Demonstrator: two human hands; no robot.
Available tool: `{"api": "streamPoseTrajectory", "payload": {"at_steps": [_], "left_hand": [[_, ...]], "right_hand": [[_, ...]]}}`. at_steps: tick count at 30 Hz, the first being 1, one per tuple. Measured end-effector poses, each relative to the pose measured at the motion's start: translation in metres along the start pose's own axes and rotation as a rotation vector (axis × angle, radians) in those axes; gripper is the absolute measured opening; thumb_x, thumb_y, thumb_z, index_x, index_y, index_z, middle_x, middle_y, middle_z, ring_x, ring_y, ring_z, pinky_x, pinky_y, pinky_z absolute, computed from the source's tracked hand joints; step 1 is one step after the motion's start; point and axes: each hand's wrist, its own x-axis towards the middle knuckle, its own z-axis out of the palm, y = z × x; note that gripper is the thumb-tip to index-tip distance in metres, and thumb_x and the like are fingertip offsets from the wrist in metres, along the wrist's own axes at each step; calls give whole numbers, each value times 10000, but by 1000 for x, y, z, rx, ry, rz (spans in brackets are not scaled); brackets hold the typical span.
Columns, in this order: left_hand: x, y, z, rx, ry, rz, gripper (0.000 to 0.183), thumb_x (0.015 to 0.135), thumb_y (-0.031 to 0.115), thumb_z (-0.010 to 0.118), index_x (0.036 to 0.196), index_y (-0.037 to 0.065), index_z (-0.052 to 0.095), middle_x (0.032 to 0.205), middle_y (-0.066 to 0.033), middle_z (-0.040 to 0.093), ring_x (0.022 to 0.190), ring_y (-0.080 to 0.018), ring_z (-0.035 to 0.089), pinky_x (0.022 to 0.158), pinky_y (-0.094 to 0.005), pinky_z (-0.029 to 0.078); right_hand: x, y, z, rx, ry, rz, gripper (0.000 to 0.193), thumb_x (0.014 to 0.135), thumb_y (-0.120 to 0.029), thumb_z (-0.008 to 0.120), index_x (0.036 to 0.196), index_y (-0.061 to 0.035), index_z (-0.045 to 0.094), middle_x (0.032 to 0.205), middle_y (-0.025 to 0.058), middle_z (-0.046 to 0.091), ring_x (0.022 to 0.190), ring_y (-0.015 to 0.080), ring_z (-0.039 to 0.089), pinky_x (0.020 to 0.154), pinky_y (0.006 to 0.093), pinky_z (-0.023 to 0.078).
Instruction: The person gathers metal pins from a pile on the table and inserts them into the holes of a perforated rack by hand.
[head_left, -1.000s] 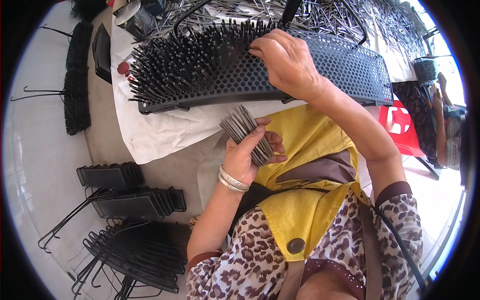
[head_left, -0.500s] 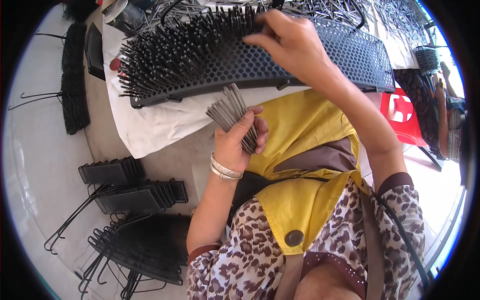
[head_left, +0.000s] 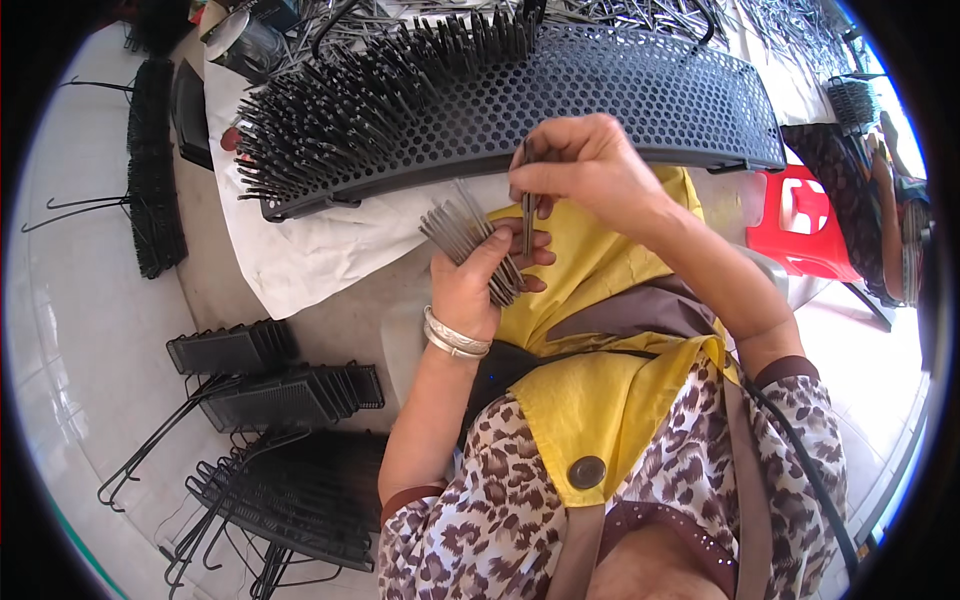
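Note:
My left hand [head_left: 472, 282], with silver bangles at its wrist, is closed around a bundle of thin grey metal rods [head_left: 458, 226] fanned out at the top. Just right of it, my right hand [head_left: 590, 170] pinches a few rods [head_left: 528, 228] upright, their lower ends near the left fingers. Beyond both hands lies a long, curved black perforated rack [head_left: 610, 100]. Dark rods [head_left: 340, 105] stand densely in the holes of its left part, while bare holes show across its middle and right.
Loose metal rods [head_left: 780, 30] lie heaped behind the rack. A clear jar [head_left: 245, 45] stands far left on white cloth [head_left: 320, 265]. Black racks with hooks [head_left: 290, 395] are stacked at lower left. A red plastic stool [head_left: 790, 255] and another person's arm [head_left: 890, 230] appear at right.
My right hand has come back from the standing rods toward my left hand and now holds a few rods. My left fingers have loosened slightly around the bundle.

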Motion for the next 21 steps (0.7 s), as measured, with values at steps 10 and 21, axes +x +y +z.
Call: {"api": "streamPoseTrajectory", "payload": {"at_steps": [10, 21], "left_hand": [[-2, -6, -8, -192, 62, -84, 221, 814, 143, 488, 941, -37, 504, 843, -182, 580, 716, -273, 594, 539, -337, 506], [-8, -6, -5, -204, 41, -115, 230, 809, 164, 511, 932, -30, 520, 795, -174, 585, 676, -261, 596, 526, -334, 504]], "right_hand": [[60, -9, -21, 143, 420, -526, 128, 721, 30, 576, 848, 43, 578, 746, 107, 603, 636, 147, 592, 581, 232, 508], [61, -10, 0, -320, 471, -711, 99, 714, -20, 609, 813, -24, 615, 691, 1, 611, 589, 16, 527, 536, 128, 427]]}}
